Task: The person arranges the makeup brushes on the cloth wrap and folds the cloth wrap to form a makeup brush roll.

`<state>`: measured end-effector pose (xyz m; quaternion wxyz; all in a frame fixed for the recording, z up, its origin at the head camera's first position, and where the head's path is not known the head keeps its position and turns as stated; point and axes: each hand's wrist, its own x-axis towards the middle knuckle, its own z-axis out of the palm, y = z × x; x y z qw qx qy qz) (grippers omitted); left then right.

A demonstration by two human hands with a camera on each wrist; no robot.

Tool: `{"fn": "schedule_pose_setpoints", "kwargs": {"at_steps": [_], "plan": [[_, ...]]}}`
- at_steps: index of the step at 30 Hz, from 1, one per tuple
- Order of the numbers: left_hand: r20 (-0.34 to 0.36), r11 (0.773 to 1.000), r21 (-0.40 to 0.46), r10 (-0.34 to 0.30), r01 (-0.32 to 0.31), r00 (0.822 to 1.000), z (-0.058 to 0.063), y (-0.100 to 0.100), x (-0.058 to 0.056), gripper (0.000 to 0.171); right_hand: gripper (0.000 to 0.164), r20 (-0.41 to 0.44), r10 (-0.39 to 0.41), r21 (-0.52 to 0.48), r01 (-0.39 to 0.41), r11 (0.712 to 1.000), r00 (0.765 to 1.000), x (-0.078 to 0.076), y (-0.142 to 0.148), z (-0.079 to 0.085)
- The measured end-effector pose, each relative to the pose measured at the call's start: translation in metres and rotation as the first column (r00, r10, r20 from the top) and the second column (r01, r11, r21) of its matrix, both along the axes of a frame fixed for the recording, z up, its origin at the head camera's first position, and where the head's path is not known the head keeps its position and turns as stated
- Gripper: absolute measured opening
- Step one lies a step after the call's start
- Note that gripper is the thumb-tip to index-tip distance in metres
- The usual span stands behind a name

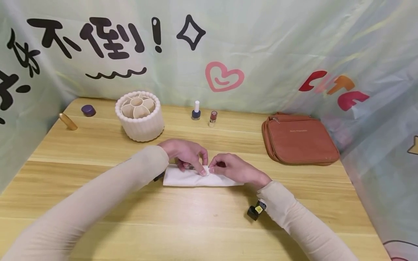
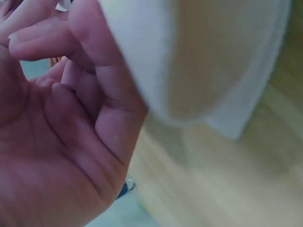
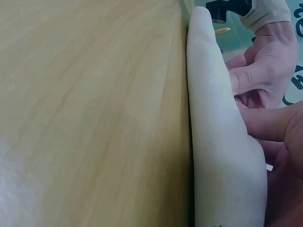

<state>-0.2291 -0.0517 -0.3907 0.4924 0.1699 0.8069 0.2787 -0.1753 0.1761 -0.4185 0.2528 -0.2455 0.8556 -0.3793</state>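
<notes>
A folded white fabric piece [image 1: 181, 178] lies lengthwise on the table, its long sides running left to right. At the middle of its far edge, my left hand [image 1: 188, 152] pinches a small raised white tab [image 1: 206, 170] between thumb and fingers. From the other side my right hand [image 1: 236, 168] pinches the same spot, thumb and forefinger close against the left fingertips. The left wrist view shows the curled left hand [image 2: 71, 127] beside the fabric's stitched, rounded edge [image 2: 161, 71]. In the right wrist view the fabric [image 3: 220, 123] looks puffed and soft.
Behind the hands stand a cream divided organizer [image 1: 140, 121], a dark blue nail polish bottle [image 1: 196, 114] and a lipstick [image 1: 213, 118]. A brown zipped case [image 1: 302, 139] lies at right. A gold tube [image 1: 68, 121] and purple jar [image 1: 88, 110] are far left.
</notes>
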Motion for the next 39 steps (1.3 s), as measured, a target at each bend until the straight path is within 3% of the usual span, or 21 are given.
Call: {"fn": "schedule_pose_setpoints", "kwargs": {"at_steps": [7, 12, 16, 19, 23, 25, 28, 34, 39], "plan": [[-0.023, 0.997, -0.059, -0.049, 0.047, 0.999, 0.004, 0.004, -0.001, 0.035, 0.013, 0.008, -0.014, -0.004, 0.014, 1.0, 1.0, 0.0, -0.001, 0.001], [-0.021, 0.999, 0.047, 0.005, -0.004, 1.0, -0.002, -0.003, 0.008, 0.038, 0.012, 0.019, -0.027, 0.012, 0.027, 1.0, 0.999, 0.0, 0.001, 0.004], [-0.124, 0.99, 0.144, 0.03, -0.012, 0.992, -0.007, -0.013, 0.018, 0.038, 0.011, 0.014, -0.038, 0.013, 0.038, 0.999, 0.999, 0.0, 0.001, 0.006], [-0.262, 0.985, 0.172, 0.015, 0.032, 0.965, -0.011, -0.021, 0.026, 0.038, 0.01, 0.013, -0.054, 0.017, 0.054, 0.998, 0.998, 0.001, -0.001, 0.006], [-0.435, 0.983, 0.152, -0.022, 0.098, 0.9, -0.014, -0.031, 0.039, 0.047, 0.01, 0.003, -0.061, 0.02, 0.061, 0.998, 0.998, 0.004, -0.002, 0.005], [-0.484, 0.985, 0.128, -0.043, 0.119, 0.874, -0.014, -0.035, 0.046, 0.052, 0.01, -0.01, -0.055, 0.017, 0.055, 0.998, 0.998, 0.005, -0.002, 0.005], [-0.517, 0.989, 0.083, -0.065, 0.126, 0.854, -0.014, -0.041, 0.051, 0.053, 0.011, -0.032, -0.04, 0.017, 0.041, 0.999, 0.999, 0.005, 0.001, 0.005], [-0.527, 0.99, 0.11, -0.021, 0.093, 0.85, -0.021, -0.053, 0.05, 0.039, 0.01, -0.069, -0.019, 0.014, 0.02, 1.0, 0.997, 0.007, 0.012, 0.006], [-0.472, 0.977, 0.203, 0.046, 0.058, 0.88, -0.027, -0.062, 0.045, 0.02, 0.01, -0.094, -0.008, -0.01, 0.008, 1.0, 0.996, 0.006, 0.018, 0.002]]}}
